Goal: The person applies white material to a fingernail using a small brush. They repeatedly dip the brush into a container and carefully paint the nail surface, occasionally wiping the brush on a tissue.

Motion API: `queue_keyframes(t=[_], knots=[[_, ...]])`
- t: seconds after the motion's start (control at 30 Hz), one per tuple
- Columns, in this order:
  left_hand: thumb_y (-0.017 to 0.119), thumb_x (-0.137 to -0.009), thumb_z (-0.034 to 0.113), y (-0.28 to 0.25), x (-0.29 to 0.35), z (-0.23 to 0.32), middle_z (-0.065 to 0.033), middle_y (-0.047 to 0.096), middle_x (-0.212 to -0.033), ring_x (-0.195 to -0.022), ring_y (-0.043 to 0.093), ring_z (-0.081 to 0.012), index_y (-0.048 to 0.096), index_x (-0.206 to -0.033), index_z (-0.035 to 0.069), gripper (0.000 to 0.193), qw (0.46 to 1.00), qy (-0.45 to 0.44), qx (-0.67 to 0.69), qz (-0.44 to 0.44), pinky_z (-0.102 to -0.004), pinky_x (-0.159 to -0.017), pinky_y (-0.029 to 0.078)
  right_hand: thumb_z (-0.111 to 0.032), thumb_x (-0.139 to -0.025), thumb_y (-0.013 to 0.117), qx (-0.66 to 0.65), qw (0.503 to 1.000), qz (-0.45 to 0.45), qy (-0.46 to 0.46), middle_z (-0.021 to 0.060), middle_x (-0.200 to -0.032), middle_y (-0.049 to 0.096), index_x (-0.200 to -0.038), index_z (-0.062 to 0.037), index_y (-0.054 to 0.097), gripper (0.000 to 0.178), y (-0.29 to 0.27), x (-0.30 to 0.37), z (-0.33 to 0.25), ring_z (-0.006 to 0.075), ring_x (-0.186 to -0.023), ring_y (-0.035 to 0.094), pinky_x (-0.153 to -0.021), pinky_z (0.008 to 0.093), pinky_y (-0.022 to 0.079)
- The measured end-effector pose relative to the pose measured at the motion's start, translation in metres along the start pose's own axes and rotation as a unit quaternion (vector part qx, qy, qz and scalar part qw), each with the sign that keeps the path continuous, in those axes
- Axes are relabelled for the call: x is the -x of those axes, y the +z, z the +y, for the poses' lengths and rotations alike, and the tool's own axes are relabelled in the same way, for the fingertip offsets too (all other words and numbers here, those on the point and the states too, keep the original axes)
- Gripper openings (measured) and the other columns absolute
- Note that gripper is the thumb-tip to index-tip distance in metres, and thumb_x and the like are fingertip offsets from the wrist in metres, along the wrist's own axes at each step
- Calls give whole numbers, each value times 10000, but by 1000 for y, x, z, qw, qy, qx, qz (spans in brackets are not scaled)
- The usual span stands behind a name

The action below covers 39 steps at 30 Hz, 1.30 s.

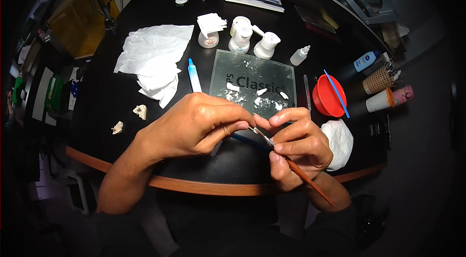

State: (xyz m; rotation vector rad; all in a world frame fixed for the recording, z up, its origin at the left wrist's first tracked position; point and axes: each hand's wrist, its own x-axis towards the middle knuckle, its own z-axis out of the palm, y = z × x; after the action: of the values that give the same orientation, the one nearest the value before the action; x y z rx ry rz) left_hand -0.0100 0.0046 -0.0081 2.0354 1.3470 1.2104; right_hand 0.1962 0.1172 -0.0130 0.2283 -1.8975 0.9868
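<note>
Near the tabletop's front edge (208, 186), the left hand (201, 123) pinches a small pale piece (255, 130); the right hand (305, 145) clamps a brush (305, 177), apparently angled for tip access.

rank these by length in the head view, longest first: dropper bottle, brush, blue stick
1. Brush, clearly longest even with its middle partly covered.
2. Blue stick.
3. Dropper bottle.
</note>
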Motion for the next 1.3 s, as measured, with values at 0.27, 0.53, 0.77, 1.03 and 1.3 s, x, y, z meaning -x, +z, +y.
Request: queue_keyframes(t=[0.27,0.53,0.77,1.03,1.3], knots=[[686,-938,-3,0,0,1,-147,761,-899,-782,751,-266,751,-1073,-8,150,1000,7,19,14,-330,-666,573,108,-708,672,-7,1000,-4,-2,131,-839,636,-877,27,634,191,0,1,1,328,-996,671,-858,481,668],[684,-937,-8,-1,-1,2,-142,762,-900,-794,754,-265,750,-1071,-8,150,1000,-3,15,3,-328,-673,576,110,-690,668,-3,1000,-7,1,130,-833,633,-872,26,633,204,-1,1,0,326,-983,672,-857,472,666],[683,-938,-8,-1,-1,3,-137,760,-893,-787,752,-262,749,-1063,-8,141,1000,-3,15,2,-330,-668,574,97,-685,674,5,1000,-6,0,126,-831,643,-872,14,637,208,-3,2,0,326,-962,677,-822,448,651],[685,-941,0,-1,-1,4,-136,756,-881,-779,749,-262,748,-1063,-5,137,1000,1,19,6,-330,-659,570,80,-693,677,1,1000,2,-1,120,-822,643,-869,12,639,193,-2,2,0,325,-948,678,-812,433,643],[688,-939,0,-1,0,2,-138,756,-885,-777,748,-267,747,-1067,-5,141,1000,2,8,1,-333,-662,571,81,-690,678,9,1000,3,1,112,-811,646,-868,2,644,197,-2,2,0,321,-930,684,-800,417,615]])
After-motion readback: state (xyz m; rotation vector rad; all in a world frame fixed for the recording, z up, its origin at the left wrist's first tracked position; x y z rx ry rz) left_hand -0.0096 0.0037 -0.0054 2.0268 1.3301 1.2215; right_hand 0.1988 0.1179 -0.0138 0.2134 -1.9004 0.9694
